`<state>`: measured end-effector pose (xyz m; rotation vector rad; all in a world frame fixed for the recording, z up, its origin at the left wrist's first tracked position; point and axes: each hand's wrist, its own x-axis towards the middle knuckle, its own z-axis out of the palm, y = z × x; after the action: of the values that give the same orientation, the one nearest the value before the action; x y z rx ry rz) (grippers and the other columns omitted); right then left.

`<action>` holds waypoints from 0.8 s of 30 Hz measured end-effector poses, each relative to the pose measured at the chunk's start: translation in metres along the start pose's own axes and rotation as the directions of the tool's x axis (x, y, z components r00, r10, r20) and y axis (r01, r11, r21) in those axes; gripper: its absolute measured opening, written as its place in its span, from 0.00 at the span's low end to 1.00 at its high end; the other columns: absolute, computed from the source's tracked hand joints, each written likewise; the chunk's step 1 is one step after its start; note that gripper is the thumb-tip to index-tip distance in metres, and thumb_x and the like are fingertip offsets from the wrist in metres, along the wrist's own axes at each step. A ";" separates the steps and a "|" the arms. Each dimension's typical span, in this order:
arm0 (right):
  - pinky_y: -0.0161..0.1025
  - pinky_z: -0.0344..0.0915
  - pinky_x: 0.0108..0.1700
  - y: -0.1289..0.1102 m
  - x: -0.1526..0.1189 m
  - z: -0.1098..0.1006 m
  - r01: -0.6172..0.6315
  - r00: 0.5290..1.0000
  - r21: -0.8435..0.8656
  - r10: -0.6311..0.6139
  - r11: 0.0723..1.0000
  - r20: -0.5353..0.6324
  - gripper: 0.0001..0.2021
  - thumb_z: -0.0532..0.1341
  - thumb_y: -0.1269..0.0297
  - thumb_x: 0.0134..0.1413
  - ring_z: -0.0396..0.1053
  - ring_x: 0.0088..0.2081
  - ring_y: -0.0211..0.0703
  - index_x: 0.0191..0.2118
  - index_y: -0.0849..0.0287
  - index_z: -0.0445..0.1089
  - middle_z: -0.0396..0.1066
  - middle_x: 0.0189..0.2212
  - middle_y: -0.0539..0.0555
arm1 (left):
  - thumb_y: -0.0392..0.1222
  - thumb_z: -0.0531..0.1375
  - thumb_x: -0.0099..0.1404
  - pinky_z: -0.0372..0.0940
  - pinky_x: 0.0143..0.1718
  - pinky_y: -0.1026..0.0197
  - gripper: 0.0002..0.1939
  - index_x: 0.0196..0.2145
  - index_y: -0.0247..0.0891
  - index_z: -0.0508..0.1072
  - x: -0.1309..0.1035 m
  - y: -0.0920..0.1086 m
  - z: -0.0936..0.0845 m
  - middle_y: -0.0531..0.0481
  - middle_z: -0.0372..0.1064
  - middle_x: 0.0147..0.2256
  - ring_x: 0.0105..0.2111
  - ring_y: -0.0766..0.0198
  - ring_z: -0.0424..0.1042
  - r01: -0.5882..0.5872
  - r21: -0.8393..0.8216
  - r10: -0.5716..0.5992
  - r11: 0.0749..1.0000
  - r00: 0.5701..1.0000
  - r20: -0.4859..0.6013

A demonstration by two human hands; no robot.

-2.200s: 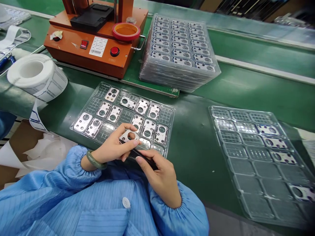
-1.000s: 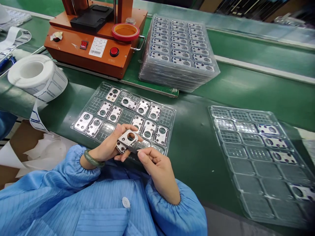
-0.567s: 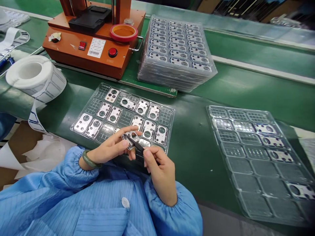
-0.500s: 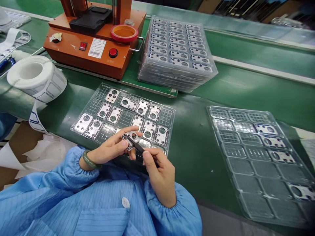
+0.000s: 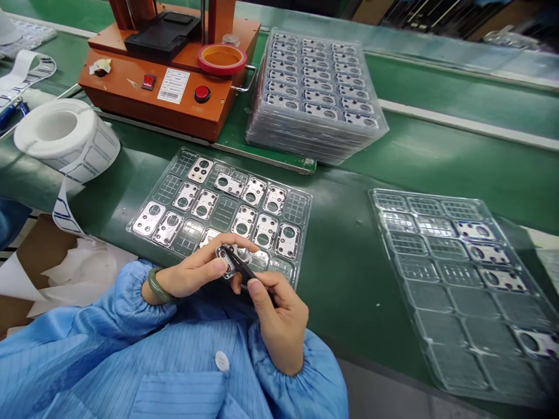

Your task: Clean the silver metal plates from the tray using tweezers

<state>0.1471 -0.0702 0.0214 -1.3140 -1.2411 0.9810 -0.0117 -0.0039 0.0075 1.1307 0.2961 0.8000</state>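
Observation:
My left hand (image 5: 198,270) holds a small silver metal plate (image 5: 223,263) with a large round hole by its edges. Between the thumb and fingers of my right hand (image 5: 279,314) is a pair of black tweezers (image 5: 242,269), whose tips lie over the plate's left part. Both hands are above the near edge of a clear plastic tray (image 5: 225,212). Several similar metal plates, one of them at the tray's upper left (image 5: 201,170), lie in its compartments; other compartments hold none. My fingers partly cover the held plate.
An orange machine (image 5: 152,99) with red buttons stands at the back left, red tape roll (image 5: 222,59) on it. Right of it rises a stack of filled trays (image 5: 317,99). A label roll (image 5: 65,137) is at left, a box (image 5: 30,244) below. Another tray (image 5: 458,297) lies at right.
My right hand has shifted slightly left and down with the tweezers, whose two arms now show apart. The held plate is tilted a little differently, and my left fingers have moved slightly.

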 end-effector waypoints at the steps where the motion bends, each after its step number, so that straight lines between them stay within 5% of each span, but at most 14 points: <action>1: 0.33 0.59 0.25 0.002 0.000 -0.001 -0.050 0.999 0.051 0.049 0.997 0.012 0.09 0.60 0.62 0.59 0.64 0.22 0.35 0.30 0.57 0.70 0.71 0.22 0.47 | 0.47 0.51 0.69 0.65 0.40 0.58 0.20 0.57 0.44 0.60 0.000 -0.001 -0.001 0.38 0.55 0.59 0.33 0.68 0.69 -0.011 0.004 0.011 1.000 1.000 0.011; 7: 0.33 0.46 0.19 0.005 0.006 -0.007 -0.329 0.934 0.277 0.269 0.903 0.235 0.19 0.58 0.51 0.59 0.46 0.16 0.28 0.25 0.60 0.70 0.68 0.20 0.48 | 0.45 0.51 0.70 0.65 0.40 0.57 0.21 0.59 0.44 0.58 -0.001 0.000 -0.001 0.38 0.60 0.55 0.34 0.66 0.70 -0.030 0.069 0.026 0.997 0.998 0.058; 11: 0.33 0.43 0.18 -0.005 0.012 -0.005 -0.406 0.886 0.277 0.301 0.871 0.353 0.24 0.53 0.49 0.62 0.44 0.16 0.27 0.22 0.62 0.69 0.70 0.25 0.52 | 0.45 0.50 0.70 0.66 0.40 0.56 0.20 0.59 0.47 0.56 -0.001 -0.002 0.000 0.40 0.58 0.57 0.33 0.68 0.69 -0.055 0.063 0.054 0.997 0.998 0.009; 14: 0.33 0.46 0.17 -0.007 0.014 -0.006 -0.316 0.915 0.163 0.255 0.935 0.314 0.23 0.52 0.50 0.63 0.47 0.16 0.29 0.26 0.61 0.71 0.69 0.22 0.51 | 0.44 0.50 0.71 0.66 0.39 0.58 0.16 0.55 0.48 0.58 -0.002 -0.006 0.000 0.41 0.54 0.59 0.33 0.70 0.69 -0.078 0.008 0.078 0.997 0.997 -0.010; 18: 0.31 0.55 0.21 -0.004 0.011 -0.012 -0.090 0.988 -0.044 0.095 0.995 0.121 0.08 0.62 0.59 0.57 0.55 0.18 0.32 0.39 0.58 0.70 0.59 0.16 0.43 | 0.44 0.49 0.71 0.65 0.37 0.59 0.12 0.51 0.46 0.60 -0.002 -0.009 -0.001 0.41 0.53 0.58 0.31 0.72 0.69 -0.085 -0.029 0.085 0.996 0.996 -0.011; 22: 0.31 0.63 0.29 -0.004 0.007 -0.016 0.165 0.984 -0.153 -0.153 0.974 0.088 0.08 0.65 0.69 0.52 0.65 0.25 0.33 0.39 0.54 0.69 0.70 0.25 0.46 | 0.45 0.49 0.71 0.65 0.36 0.60 0.11 0.50 0.45 0.59 -0.003 -0.010 -0.001 0.41 0.54 0.58 0.31 0.72 0.69 -0.079 -0.047 0.078 0.996 0.997 -0.019; 24: 0.32 0.64 0.30 -0.004 0.006 -0.017 0.185 0.981 -0.149 -0.173 0.971 0.090 0.06 0.64 0.70 0.53 0.66 0.26 0.34 0.38 0.54 0.71 0.72 0.27 0.47 | 0.44 0.49 0.71 0.65 0.36 0.60 0.11 0.49 0.45 0.60 -0.003 -0.009 -0.001 0.41 0.54 0.58 0.31 0.72 0.69 -0.084 -0.049 0.084 0.995 0.996 -0.010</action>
<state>0.1637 -0.0674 0.0284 -1.2677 -1.4932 0.8244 -0.0109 -0.0071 -0.0018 1.0997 0.2354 0.8817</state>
